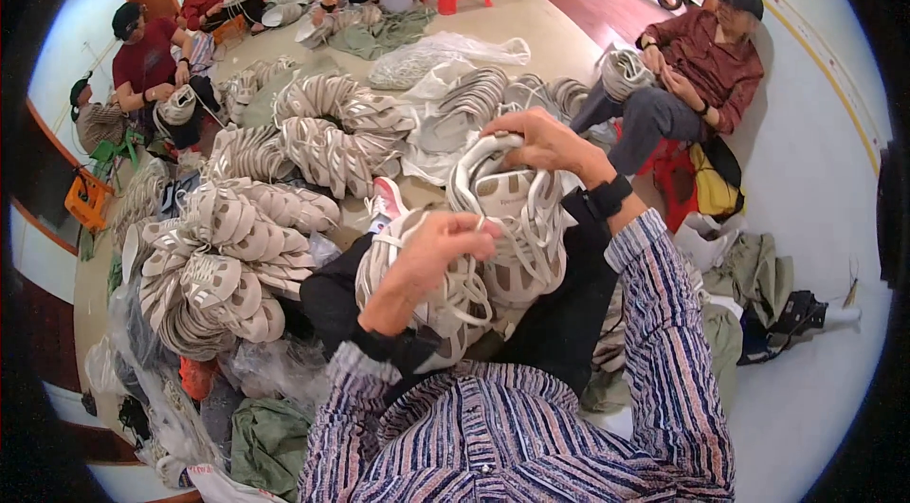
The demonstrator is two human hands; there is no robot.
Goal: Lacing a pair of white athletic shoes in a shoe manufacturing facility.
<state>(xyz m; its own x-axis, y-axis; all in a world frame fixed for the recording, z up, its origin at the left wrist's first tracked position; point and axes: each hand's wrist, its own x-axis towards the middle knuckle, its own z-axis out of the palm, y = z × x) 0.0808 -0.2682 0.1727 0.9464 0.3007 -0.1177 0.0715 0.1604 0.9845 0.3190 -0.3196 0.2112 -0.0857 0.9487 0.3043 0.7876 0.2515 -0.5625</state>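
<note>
Shoe (517, 261), below the right hand (552, 141) and just right of the left hand (425, 261), above the person's lap. The right hand is clamped on its collar (467, 171), fingers curled over the rim. The left hand's thumb and forefinger are brought together, seemingly on a lace (485, 302); loose loops hang below these fingertips. A second shoe (377, 261) lies partly hidden behind the left hand. Nested stacks (232, 266) lie well to the left of that hand. The step in hand appears to be lace handling. The next move would call for a steady right-hand grip on the collar while the left hand draws the lace, keeping its loops untangled.
</note>
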